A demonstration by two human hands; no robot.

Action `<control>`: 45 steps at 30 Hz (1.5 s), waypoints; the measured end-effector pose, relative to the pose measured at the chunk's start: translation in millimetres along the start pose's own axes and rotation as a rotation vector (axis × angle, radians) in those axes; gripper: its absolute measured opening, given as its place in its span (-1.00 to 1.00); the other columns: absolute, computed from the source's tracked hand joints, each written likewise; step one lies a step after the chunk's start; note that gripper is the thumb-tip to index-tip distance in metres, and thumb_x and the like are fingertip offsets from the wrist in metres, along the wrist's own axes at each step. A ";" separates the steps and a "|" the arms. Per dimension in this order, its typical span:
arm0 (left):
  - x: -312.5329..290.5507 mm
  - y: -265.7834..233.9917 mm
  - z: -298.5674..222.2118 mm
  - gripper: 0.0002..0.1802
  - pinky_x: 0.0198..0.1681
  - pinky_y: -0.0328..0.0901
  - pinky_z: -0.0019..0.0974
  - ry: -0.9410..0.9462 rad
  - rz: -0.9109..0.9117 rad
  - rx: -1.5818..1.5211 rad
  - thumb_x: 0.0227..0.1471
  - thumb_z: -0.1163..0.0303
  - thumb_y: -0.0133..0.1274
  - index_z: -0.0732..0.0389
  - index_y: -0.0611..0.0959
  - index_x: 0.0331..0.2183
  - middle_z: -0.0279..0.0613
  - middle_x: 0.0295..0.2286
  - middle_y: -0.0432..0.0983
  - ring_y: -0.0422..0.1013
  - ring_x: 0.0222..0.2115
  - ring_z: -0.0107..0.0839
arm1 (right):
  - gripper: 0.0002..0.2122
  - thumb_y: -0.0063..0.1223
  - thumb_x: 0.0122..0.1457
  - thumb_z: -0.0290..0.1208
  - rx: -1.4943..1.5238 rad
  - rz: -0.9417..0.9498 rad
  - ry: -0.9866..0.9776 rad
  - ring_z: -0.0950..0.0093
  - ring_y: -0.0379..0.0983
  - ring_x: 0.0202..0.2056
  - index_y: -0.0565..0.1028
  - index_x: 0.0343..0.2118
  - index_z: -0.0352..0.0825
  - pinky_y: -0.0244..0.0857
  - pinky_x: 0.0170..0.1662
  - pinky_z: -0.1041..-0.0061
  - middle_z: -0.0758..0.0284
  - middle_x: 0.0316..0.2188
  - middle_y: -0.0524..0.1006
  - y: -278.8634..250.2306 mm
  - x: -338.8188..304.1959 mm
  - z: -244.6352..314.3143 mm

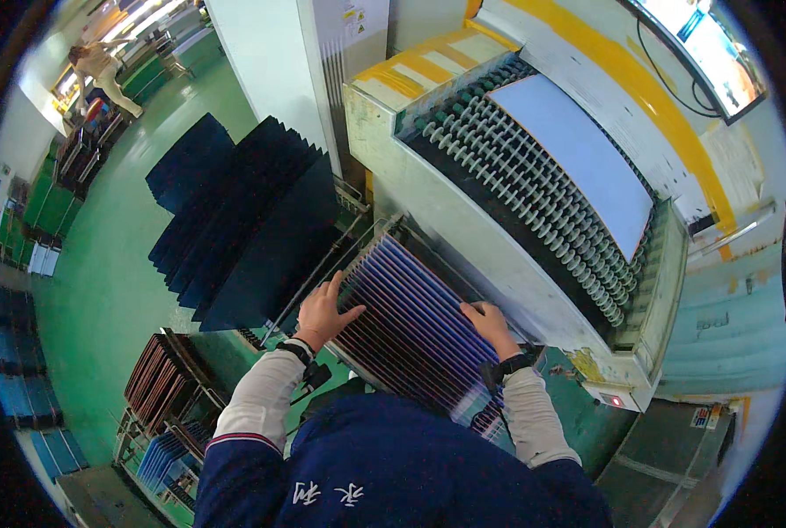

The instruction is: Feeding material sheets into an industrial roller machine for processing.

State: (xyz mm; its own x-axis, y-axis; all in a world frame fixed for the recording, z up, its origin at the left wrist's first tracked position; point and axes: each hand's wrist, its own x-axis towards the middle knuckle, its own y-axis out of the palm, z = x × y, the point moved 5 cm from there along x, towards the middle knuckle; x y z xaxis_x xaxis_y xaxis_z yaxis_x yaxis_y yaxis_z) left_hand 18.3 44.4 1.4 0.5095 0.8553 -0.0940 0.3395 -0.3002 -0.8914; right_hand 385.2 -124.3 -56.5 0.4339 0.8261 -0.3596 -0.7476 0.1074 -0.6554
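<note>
Panels (415,321), thin, bluish-purple and packed on edge, filled a slotted metal rack (358,242) set against the lower edge of a grey roller conveyor (507,167). The left hand (323,312) lay spread and unclenched on the stack's left end. The right hand (490,324) lay flat on its right end, fingers extended; neither hand gripped a panel. A pale blue sheet (573,158) rested on the conveyor's rollers. Dark fanned sheets (252,211) stood left of the rack over the green floor (102,290)
</note>
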 end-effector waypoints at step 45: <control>-2.8 -2.7 -1.1 0.04 -0.04 0.42 -0.04 0.056 -0.080 -0.052 -0.06 -0.25 0.28 0.25 0.38 0.24 0.08 -0.12 0.57 0.52 -0.11 0.00 | -0.67 0.04 0.36 -0.34 1.010 -0.830 -0.324 0.34 0.50 -0.04 0.44 0.09 -0.42 0.43 -0.01 0.24 0.22 -0.03 0.56 -297.5 -133.8 51.7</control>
State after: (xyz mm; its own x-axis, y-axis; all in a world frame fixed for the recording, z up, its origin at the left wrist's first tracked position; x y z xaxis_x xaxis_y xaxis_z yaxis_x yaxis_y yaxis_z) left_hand 16.8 42.4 4.6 0.5220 0.8529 0.0028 0.4210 -0.2548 -0.8706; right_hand 523.5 -238.2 220.9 0.9033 0.3957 0.1657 -0.4252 0.8775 0.2220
